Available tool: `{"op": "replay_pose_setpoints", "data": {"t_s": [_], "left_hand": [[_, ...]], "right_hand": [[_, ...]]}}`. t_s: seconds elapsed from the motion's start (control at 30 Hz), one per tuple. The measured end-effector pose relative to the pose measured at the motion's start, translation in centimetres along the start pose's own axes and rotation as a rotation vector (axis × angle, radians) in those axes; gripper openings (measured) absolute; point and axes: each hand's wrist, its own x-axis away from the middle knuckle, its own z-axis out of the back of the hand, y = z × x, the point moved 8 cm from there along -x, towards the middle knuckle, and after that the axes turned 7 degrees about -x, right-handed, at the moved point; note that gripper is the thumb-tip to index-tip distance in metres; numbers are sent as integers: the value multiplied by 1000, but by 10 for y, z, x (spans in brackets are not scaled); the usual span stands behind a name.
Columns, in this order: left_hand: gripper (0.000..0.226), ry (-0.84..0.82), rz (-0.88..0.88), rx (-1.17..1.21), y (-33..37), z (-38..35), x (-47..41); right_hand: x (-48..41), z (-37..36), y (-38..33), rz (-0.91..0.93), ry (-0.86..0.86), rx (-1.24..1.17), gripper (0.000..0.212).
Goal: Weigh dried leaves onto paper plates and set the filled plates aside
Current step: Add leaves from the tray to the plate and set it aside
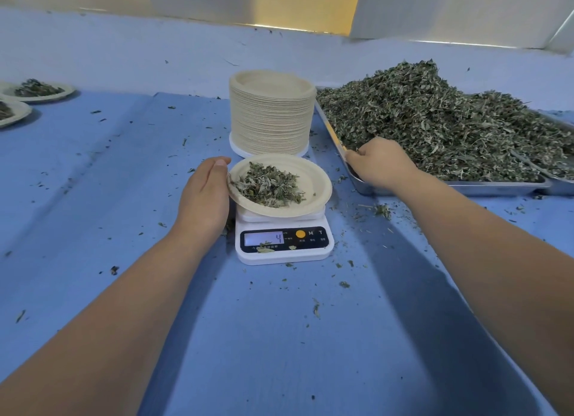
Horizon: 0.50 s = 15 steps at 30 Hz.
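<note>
My left hand grasps left rim of paper plate, thumb on top. Plate sits on white scale, centre, holding small heap of dried leaves. Display reads "4"; buttons marked "M", "T". My right hand, fingers curled, at near-left corner of leaf pile in steel tray, right; cannot tell if grasping. Plate stack just beyond scale.
</note>
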Motion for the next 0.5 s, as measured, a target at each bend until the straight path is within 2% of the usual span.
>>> {"op": "replay_pose_setpoints", "data": {"t_s": [0.17,0.33,0.4,0.5], "left_hand": [[44,1,12,9,0,0,0],[41,-10,28,2,-2,0,0],[41,-4,40,-3,-2,0,1],[41,-5,51,12,-3,0,0]], "right_hand": [[4,13,-46,106,176,-293,56],[26,-6,-122,315,23,-549,63],[29,-12,-141,356,-9,-510,63],[27,-27,-154,331,-77,-279,58]]}}
